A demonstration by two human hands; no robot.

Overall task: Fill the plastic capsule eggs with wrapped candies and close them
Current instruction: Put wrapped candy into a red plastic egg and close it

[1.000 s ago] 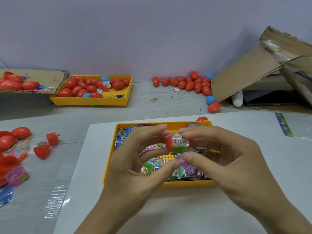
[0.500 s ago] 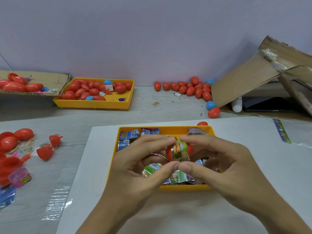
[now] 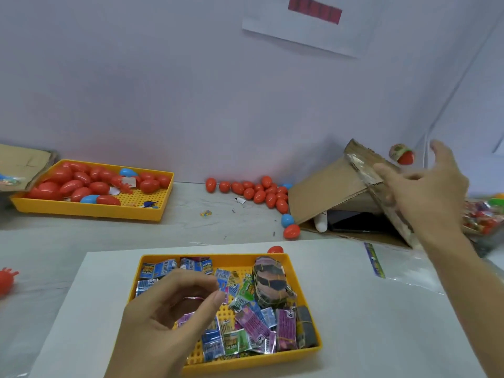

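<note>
Both hands spread, empty | egg (image 3: 403,154) airborne, blurred | right hand (image 3: 428,192) hides carton (image 3: 327,192)

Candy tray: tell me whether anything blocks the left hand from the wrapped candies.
Nothing visible does. The left hand hovers directly over the candy tray, fingers loosely curled and empty, with the wrapped candies lying uncovered just beneath and beside it.

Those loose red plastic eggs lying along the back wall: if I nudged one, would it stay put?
Probably not. The red eggs are smooth, rounded and lie on their sides on the flat table, so one would likely roll or wobble off. Their glossy shells look slippery, and as hollow capsules probably light.
</note>
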